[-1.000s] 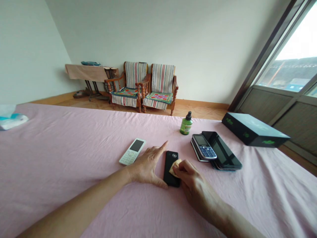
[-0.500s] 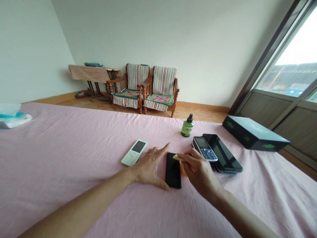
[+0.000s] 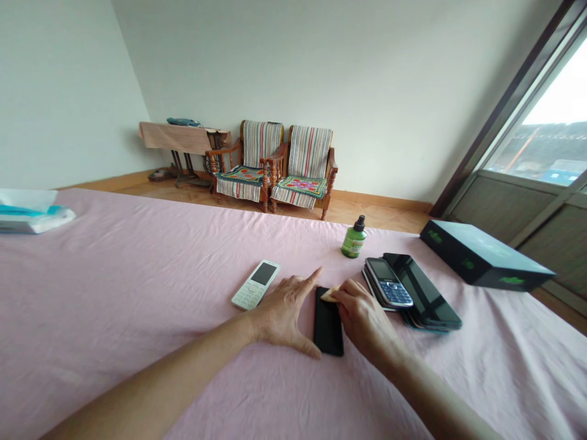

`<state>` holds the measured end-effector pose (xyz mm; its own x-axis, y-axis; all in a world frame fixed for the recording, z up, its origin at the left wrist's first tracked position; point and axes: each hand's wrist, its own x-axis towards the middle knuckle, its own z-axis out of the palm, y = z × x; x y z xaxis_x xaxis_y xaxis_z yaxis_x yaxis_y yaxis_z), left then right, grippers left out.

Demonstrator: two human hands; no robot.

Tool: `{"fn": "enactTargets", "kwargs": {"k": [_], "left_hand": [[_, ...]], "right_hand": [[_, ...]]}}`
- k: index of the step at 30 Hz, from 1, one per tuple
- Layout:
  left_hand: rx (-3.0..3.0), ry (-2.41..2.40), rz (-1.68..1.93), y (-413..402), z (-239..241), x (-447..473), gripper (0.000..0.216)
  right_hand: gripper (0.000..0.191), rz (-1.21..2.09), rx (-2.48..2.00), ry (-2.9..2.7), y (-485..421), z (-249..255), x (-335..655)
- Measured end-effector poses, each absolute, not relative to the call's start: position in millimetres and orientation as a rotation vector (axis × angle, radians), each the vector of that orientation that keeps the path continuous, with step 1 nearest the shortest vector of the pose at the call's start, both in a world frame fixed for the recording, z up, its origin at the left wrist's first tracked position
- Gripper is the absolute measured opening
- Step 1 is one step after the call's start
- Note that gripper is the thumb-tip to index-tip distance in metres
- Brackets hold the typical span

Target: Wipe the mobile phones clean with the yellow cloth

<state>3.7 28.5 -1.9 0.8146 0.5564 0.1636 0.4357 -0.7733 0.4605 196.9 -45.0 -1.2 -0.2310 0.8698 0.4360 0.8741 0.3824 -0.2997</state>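
Black and flat, the phone (image 3: 328,330) is lying on the pink sheet (image 3: 137,269), right between the two hands. The right hand (image 3: 364,315) is pinching a small, pale cloth (image 3: 329,294) between its thumb and fingers. That grip is closed, with the cloth's edge poking out over the far end of the phone. The cloth is hiding some of the phone there.

The left hand (image 3: 287,308) is spreading its thumb and pointing finger wide, like a big letter C, along the phone's left side. It is not gripping anything that I can see. Its thumb tip is sitting at the near left corner, but I cannot tell if it is pushing on it.

The phone is looking light, stiff and smooth, so it may slip on the sheet. It could crack if pressed too hard. Its two long sides are looking like the best places to hold. The cloth is looking soft and thin, so pinching it is likely enough.

A white phone (image 3: 255,285) is lying just past the left hand. Over to the right, a keypad phone (image 3: 389,282) is resting on a pile beside a dark tablet (image 3: 424,290). Farther back, a green bottle (image 3: 353,238) is standing up.
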Motion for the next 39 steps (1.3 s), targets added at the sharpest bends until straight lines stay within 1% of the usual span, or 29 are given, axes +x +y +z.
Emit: {"fn": "enactTargets", "kwargs": {"k": [3,8,12,17,23,39], "left_hand": [[2.591,0.738,0.422,29,-3,3,0.134],[2.575,0.718,0.441,30,-3,3,0.133],[2.597,0.697,0.425,30,-1,4,0.131],[2.587,0.710,0.430,30,-2,4,0.130],[2.610,0.689,0.420,30,-2,3,0.129],[2.602,0.685,0.408,30,1,4,0.129]], "right_hand": [[0.030,-0.001,-1.472,-2.076,-41,-4,199],[0.030,0.110,-1.391,-2.052,-40,-5,205],[0.033,0.103,-1.420,-2.049,-39,-5,205],[0.030,0.123,-1.390,-2.070,-41,-6,205],[0.031,0.063,-1.419,-2.080,-42,-4,206],[0.029,0.101,-1.467,-2.102,-41,-6,207]]}}
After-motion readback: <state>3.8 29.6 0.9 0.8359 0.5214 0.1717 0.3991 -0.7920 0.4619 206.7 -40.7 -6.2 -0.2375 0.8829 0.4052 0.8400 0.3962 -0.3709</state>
